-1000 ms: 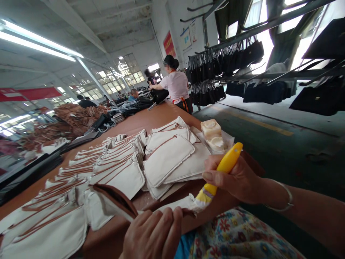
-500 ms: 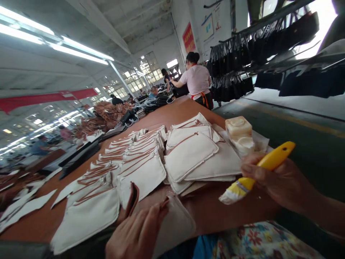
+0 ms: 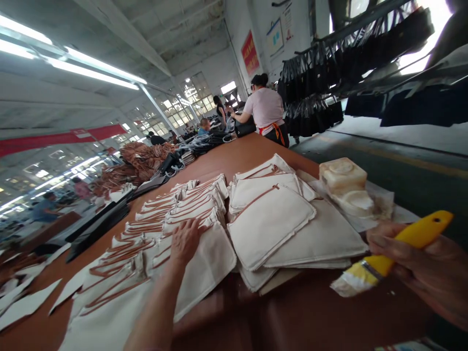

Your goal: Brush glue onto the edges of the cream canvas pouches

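My left hand (image 3: 187,240) reaches forward and lies flat, fingers stretched, on a cream fabric piece with brown piping (image 3: 204,263) in the overlapping row of such pieces (image 3: 161,219). My right hand (image 3: 420,265) grips a yellow-handled brush (image 3: 387,258) whose white-coated bristles point left, above the brown table (image 3: 310,312). A stack of larger cream pieces (image 3: 270,222) lies between the two hands.
A pale block and a round tub of paste (image 3: 343,183) sit on paper at the table's right edge. Brown and black material is piled further down the long table. A person in a pink top (image 3: 266,109) works at the far end. Black bags hang on racks (image 3: 318,73) at right.
My left hand let go of the piece it was folding near me and stretched out onto the row of cream pieces. The brush hand moved right, away from the work.
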Demonstrator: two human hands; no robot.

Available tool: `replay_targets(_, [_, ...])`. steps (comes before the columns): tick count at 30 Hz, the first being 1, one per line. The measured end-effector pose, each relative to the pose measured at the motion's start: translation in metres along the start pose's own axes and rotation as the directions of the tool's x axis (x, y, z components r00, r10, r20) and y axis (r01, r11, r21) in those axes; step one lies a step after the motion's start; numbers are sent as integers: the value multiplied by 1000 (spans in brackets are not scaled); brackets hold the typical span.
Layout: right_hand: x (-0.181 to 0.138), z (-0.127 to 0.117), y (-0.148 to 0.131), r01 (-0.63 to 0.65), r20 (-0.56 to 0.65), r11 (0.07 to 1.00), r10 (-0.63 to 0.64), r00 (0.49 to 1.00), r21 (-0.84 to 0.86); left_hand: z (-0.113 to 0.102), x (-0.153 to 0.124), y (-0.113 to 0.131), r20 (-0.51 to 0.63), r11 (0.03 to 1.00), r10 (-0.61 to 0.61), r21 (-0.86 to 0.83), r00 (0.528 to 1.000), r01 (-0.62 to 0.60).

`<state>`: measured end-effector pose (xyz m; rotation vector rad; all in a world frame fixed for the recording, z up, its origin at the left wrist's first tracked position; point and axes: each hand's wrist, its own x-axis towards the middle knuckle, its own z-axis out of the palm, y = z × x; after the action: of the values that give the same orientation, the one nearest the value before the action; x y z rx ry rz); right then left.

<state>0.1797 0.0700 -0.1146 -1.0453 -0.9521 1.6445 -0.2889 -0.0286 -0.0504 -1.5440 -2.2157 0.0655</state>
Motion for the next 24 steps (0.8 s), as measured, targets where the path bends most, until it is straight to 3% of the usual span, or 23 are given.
replay_targets(2, [5,-4,-1,15,-55,1000,-14,998,26,27,20,19,-27,998,3,-56,1000,-4])
replay_targets(5, [13,-7,-10,23,-117,996,-13,993,83,50,57,67,-19,981,57,-184,998,-59])
replay_targets(9, [26,-1,-24,60,-95,982,-44,995,180,60,112,148,33,923,180,-351,983,-157])
replay_targets(13, [39,-5,-30,42,-68,965,-25,997,260,64,157,203,105,900,167,-423,980,-107])
replay_targets(16, [46,-24,-35,60,-98,962,-35,995,265,65,175,217,163,883,169,-463,972,-76])
replay_targets(19, [50,-49,-39,75,-111,964,-48,993,256,63,176,218,148,866,150,-497,978,-58])
replay_targets(24, [46,-75,-41,84,-149,957,-43,988,278,40,144,220,-69,848,8,-528,998,-43])
